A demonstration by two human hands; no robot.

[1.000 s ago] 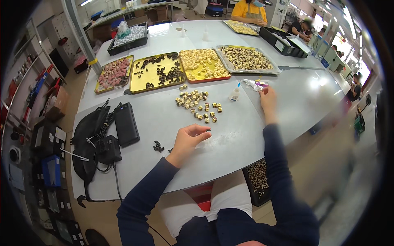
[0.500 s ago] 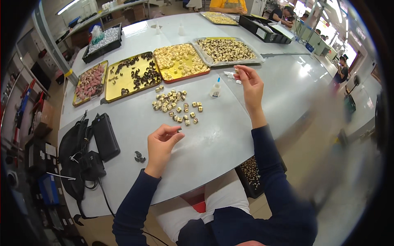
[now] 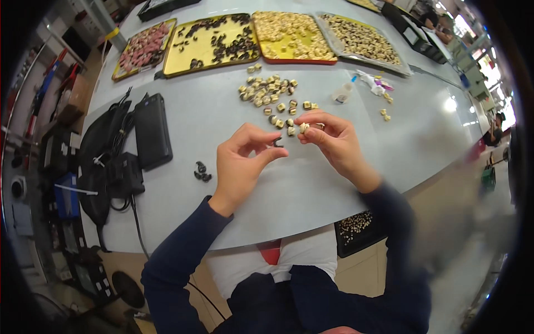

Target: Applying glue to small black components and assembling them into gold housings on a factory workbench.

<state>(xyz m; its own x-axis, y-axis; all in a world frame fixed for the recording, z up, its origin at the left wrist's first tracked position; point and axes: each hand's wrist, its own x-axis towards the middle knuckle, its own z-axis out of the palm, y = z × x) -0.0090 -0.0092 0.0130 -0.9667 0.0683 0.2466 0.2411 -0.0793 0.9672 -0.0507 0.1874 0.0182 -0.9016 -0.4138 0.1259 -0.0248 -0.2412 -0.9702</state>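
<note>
My left hand (image 3: 242, 164) pinches a small black curved piece (image 3: 277, 142) between thumb and fingertips. Close beside it, my right hand (image 3: 339, 146) holds a small cream-coloured piece (image 3: 304, 128) in its fingertips. A narrow gap lies between the two pieces. Just beyond my fingers, several small cream-and-dark cubes (image 3: 267, 90) lie in a loose pile. A small clear squeeze bottle (image 3: 341, 94) with a blue needle tip stands past my right hand. A few loose black curved pieces (image 3: 202, 172) rest on the table left of my left hand.
Across the far side stand a tray of pink pieces (image 3: 146, 47), a yellow tray (image 3: 192, 58) of black pieces, a red-rimmed tray (image 3: 300, 60) of cream pieces and a plastic-lined tray (image 3: 401, 69). A black power bank-like box (image 3: 152, 131) and cables lie left. A black bin (image 3: 364, 242) sits below.
My right hand has come back from the far right toward my left hand, carrying the cream piece. Both hands are now close together. The view has tilted, so the trays sit higher.
</note>
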